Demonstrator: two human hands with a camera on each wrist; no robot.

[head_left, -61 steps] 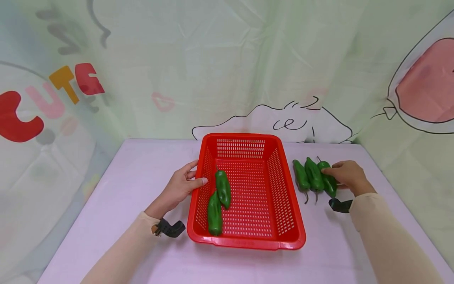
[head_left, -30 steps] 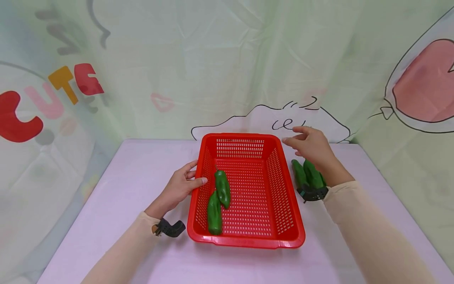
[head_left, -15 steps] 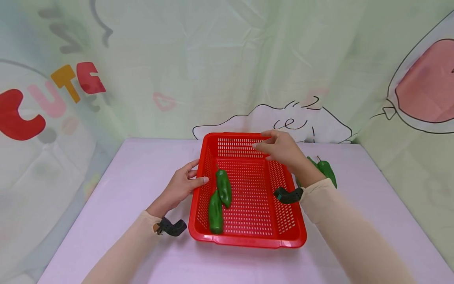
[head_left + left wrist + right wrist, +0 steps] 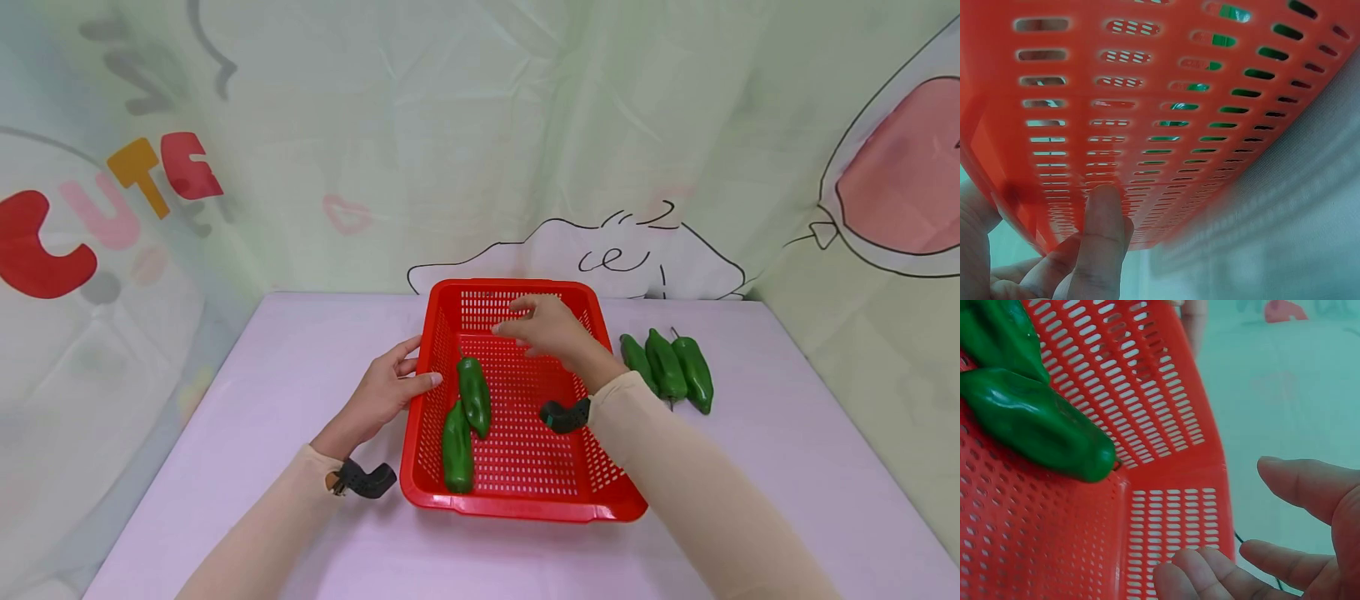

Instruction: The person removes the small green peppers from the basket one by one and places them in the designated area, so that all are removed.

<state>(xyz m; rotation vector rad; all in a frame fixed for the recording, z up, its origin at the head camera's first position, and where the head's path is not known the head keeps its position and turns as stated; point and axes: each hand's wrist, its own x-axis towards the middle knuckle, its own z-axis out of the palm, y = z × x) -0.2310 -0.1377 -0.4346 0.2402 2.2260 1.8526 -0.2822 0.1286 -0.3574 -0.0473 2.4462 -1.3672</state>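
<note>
A red perforated plastic basket [image 4: 517, 507] stands on the table, its left rim held by my left hand [image 4: 381, 390], thumb over the edge and other fingers against the outside wall. From the left wrist view, that hand's fingers [image 4: 1100, 244] lie on the slotted wall. Two green peppers rest along the basket's left side, an upper one [image 4: 473, 398] and a lower one [image 4: 457, 454]. Over the far part of the basket hovers my right hand [image 4: 553, 331], with nothing in it; the right wrist view has its thumb [image 4: 1304, 484] and fingers spread apart.
Right of the basket, three more green peppers lie side by side on the pale lilac table [image 4: 315, 333]: a left one [image 4: 636, 360], a middle one [image 4: 665, 367] and a right one [image 4: 693, 372]. A printed cloth backdrop [image 4: 480, 167] rises behind the table.
My right hand has left the rightmost pepper, risen and moved left over the basket without carrying anything. All three right-hand peppers lie where they were. My left hand keeps its grip on the rim.
</note>
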